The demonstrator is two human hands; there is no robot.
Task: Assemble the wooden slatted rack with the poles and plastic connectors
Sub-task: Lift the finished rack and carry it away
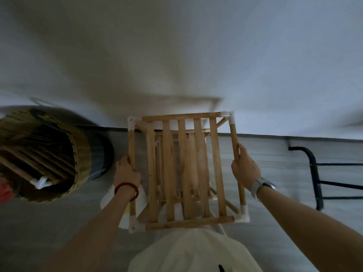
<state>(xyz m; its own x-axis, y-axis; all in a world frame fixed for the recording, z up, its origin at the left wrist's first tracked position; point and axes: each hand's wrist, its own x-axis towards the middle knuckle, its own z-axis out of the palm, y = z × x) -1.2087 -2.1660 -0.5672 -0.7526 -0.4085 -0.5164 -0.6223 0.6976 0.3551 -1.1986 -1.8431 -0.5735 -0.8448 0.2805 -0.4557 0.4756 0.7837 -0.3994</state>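
The wooden slatted rack (pixel 184 169) stands in front of me, seen from above, against a white wall. Its top shelf has several slats between two round rails, and white plastic connectors (pixel 229 116) join the poles at all corners. A lower slatted shelf shows through the gaps. My left hand (pixel 126 171) grips the left side pole (pixel 131 146) near its middle. My right hand (pixel 244 167) grips the right side pole (pixel 234 136). The rack's feet are hidden below the shelves.
A round woven basket (pixel 78 146) stands on the floor at the left, holding more wooden poles and white plastic parts. A black metal frame (pixel 316 177) stands at the right. A white bag lies under the rack. The floor is grey.
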